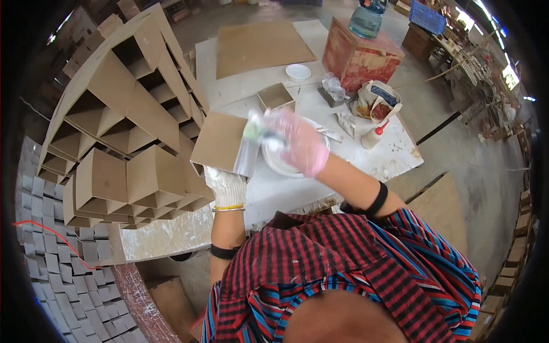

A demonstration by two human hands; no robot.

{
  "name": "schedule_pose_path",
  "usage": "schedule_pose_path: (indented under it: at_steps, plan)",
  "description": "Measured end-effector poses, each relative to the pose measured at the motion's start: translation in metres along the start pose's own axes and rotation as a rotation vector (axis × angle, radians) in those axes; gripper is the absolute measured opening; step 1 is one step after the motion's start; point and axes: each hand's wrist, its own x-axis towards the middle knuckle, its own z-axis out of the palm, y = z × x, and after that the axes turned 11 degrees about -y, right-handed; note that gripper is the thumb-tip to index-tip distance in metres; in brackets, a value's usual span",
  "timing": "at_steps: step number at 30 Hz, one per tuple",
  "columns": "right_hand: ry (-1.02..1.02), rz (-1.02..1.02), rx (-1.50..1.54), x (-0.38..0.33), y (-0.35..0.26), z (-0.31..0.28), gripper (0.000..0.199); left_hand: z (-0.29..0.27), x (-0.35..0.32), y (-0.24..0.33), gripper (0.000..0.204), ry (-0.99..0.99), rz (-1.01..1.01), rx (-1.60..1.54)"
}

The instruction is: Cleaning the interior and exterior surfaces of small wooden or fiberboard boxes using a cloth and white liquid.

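My left hand (226, 186), in a white knit glove, holds a brown cardboard box (220, 141) from its near side; the fingers are partly hidden beneath it. Beside the box's right edge, my right hand (302, 140), in a pinkish glove, is smeared by motion. It is closed around a blurred tool with a pale green and whitish part that meets the edge; its kind cannot be made out. A shiny greyish strip (246, 157) runs along that edge. Under the right hand stands a round white basin (275, 163), mostly covered. An open small box (275, 97) sits just beyond.
Stacked open cardboard boxes (111, 177) rise at the left. On the white table (166, 240) are a flat cardboard sheet (263, 48), a white dish (298, 72), a red-capped bottle (372, 138) and a bag (376, 102). A reddish crate (361, 57) bears a water jug (366, 22). A fan (486, 86) stands right.
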Motion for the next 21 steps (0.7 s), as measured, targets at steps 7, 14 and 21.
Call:
schedule_pose_path:
  at_steps: [7, 14, 21]
  plan:
    - [-0.034, 0.089, -0.463, 0.018, 0.007, -0.021, 0.04, -0.022, -0.005, 0.008, 0.046, -0.243, -0.056, 0.266]
    - [-0.368, -0.084, -0.576, 0.008, -0.03, -0.04, 0.034, -0.024, 0.004, 0.01, 0.042, -0.23, -0.146, -0.036]
    - [-0.22, 0.043, -0.592, 0.061, -0.014, -0.03, 0.043, -0.031, -0.004, 0.003, 0.043, -0.298, -0.285, -0.296]
